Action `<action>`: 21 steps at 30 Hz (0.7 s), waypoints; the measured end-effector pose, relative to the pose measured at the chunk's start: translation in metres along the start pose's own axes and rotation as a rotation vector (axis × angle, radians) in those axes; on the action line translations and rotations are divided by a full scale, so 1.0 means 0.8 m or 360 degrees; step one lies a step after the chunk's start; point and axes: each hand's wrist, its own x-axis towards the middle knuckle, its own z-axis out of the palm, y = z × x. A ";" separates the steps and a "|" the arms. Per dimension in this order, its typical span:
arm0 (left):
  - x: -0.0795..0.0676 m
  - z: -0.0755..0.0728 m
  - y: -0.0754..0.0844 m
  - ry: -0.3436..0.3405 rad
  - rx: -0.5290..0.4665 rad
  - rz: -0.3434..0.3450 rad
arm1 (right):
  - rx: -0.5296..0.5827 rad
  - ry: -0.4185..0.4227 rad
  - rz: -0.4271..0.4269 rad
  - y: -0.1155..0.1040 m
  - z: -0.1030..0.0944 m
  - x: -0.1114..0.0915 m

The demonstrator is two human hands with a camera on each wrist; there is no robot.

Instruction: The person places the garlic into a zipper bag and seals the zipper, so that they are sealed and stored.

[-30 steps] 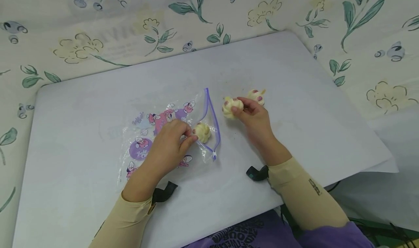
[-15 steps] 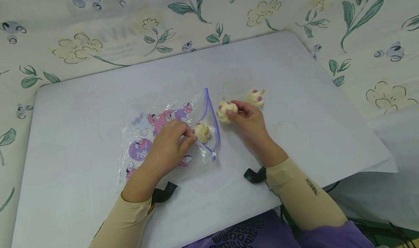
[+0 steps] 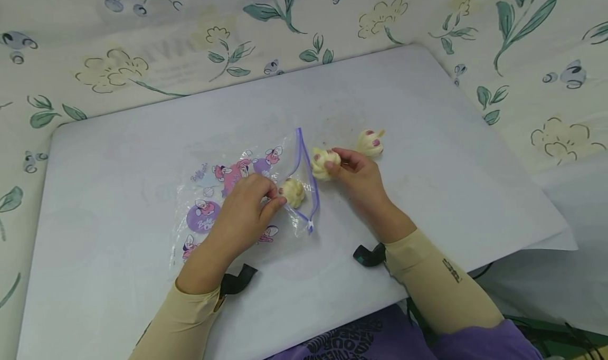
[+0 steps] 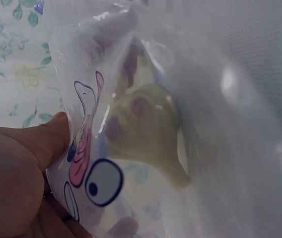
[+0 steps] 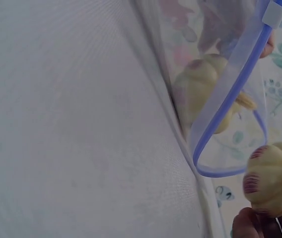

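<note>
A clear slider zip bag (image 3: 203, 220) with pink and purple cartoon prints lies on the table, its purple-edged mouth spread toward the right. My left hand (image 3: 242, 212) pinches the bag's film near that mouth, thumb against fingers. Inside sits one garlic bulb (image 3: 294, 193), its stem pointing out toward the opening in the right wrist view. My right hand (image 3: 363, 183) grips a second garlic bulb (image 3: 321, 164) between thumb and fingers, right at the bag's purple rim (image 5: 230, 96). Behind the right hand, a third garlic bulb (image 3: 370, 143) rests on the table.
The white-covered table (image 3: 119, 154) stands against a floral curtain (image 3: 171, 38) at the back and right. A white slider (image 3: 311, 226) sits at the near corner of the bag's mouth. The table's front edge runs close to the person's purple clothing (image 3: 356, 333).
My right hand has moved left with its garlic bulb, from beside the third bulb to the bag's mouth. The left hand and the bag have stayed in place.
</note>
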 end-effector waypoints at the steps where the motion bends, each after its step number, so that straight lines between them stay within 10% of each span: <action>1: 0.000 0.000 0.000 -0.0003 0.0001 -0.0002 | 0.0003 -0.0006 -0.0001 0.000 0.000 0.000; 21: 0.000 0.000 0.001 -0.0019 0.0002 -0.0009 | -0.0161 -0.0021 0.0059 0.007 -0.001 0.002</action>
